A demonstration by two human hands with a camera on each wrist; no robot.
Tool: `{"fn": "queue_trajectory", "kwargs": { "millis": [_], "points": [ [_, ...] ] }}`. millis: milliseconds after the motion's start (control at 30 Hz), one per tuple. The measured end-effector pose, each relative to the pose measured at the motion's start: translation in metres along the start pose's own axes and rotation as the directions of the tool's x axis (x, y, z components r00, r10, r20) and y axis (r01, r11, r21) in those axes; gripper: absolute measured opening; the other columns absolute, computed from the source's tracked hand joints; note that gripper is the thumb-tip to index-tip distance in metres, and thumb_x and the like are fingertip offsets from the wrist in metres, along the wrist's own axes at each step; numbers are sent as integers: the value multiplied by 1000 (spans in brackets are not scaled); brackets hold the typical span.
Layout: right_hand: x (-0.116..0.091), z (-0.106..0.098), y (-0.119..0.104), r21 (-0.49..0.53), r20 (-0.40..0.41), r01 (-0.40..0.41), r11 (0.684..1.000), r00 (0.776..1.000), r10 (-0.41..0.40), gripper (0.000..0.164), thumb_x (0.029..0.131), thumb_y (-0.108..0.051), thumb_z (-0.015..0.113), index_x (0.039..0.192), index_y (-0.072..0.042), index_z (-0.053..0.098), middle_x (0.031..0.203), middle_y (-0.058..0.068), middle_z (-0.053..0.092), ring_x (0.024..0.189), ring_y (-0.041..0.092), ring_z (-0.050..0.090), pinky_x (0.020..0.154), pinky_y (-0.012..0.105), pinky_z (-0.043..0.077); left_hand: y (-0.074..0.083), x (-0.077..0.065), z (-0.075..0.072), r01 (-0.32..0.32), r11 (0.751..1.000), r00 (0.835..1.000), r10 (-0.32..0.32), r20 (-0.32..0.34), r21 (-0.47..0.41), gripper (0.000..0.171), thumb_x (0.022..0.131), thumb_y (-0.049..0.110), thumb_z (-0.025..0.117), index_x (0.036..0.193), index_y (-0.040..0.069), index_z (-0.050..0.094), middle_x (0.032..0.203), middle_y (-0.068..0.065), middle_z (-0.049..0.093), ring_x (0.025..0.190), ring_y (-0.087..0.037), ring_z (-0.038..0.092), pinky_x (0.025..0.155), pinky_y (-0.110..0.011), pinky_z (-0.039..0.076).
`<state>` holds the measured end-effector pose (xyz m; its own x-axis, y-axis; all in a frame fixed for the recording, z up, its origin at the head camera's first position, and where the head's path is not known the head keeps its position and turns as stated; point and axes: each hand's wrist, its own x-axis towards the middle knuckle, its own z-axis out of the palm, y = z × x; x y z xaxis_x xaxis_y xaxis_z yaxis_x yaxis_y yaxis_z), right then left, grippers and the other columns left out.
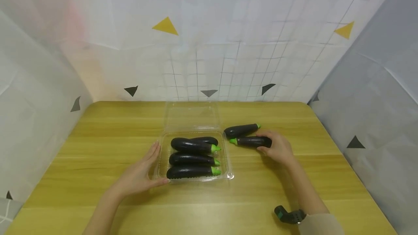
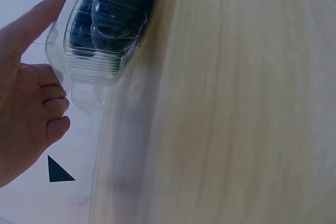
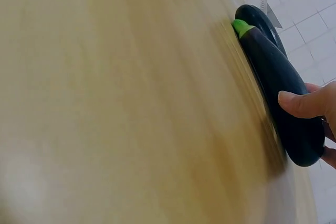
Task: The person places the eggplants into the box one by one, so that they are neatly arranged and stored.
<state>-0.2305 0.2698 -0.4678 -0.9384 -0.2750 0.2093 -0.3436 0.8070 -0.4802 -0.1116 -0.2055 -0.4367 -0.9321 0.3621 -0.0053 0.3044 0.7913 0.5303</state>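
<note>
My right hand (image 1: 277, 147) grips a dark eggplant (image 1: 254, 141) by its thick end, thumb on the near side. Its green stem points left toward the clear plastic container (image 1: 228, 162). Right behind it lies another eggplant (image 1: 241, 130), stem to the right. In the right wrist view the gripped eggplant (image 3: 275, 72) partly covers that one. Several eggplants (image 1: 192, 159) lie in the container, most with stems to the right. My left hand (image 1: 140, 175) rests against the container's left side, fingers along the side and thumb at the near left corner.
The container's clear lid (image 1: 192, 115) is folded back on the wooden table (image 1: 130, 213). A dark band with a small device (image 1: 289, 215) is on my right wrist. White sheeting (image 1: 202, 64) with triangle markers rises behind the table and along both sides.
</note>
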Motion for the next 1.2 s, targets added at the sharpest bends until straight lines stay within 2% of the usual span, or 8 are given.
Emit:
{"fn": "queue_trajectory", "kwargs": {
  "millis": [367,700,933,1200],
  "points": [
    [-15,-4,-7,36,19,-72,997,997,72,46,71,-19,87,113,-13,70,116,14,66,109,38,59,90,54,46,1,1,-1,1,1000,1000,-1,7,7,114,76,68,65,155,10,7,159,-13,2,125,-47,44,88,-50,51],
    [-21,-12,-29,95,-56,-121,988,990,126,47,73,-25,86,115,-14,69,113,16,68,99,35,62,81,48,49,0,1,-1,0,1000,1000,0,14,9,115,76,70,64,155,10,6,159,-12,1,130,-47,38,96,-56,44],
    [-19,-20,-61,188,-150,-36,981,986,65,46,70,-19,87,113,-15,70,110,12,69,95,33,66,76,45,52,1,1,-3,-3,1000,1000,3,14,9,114,76,70,64,155,9,7,159,-12,1,128,-47,40,94,-54,46],
    [-15,-14,-84,236,-137,10,972,990,24,46,70,-17,88,112,-13,70,113,10,68,98,33,65,81,46,54,1,1,-3,-7,1000,1000,6,16,14,115,76,70,63,155,8,8,160,-14,2,133,-45,33,98,-56,42]
  ]
}}
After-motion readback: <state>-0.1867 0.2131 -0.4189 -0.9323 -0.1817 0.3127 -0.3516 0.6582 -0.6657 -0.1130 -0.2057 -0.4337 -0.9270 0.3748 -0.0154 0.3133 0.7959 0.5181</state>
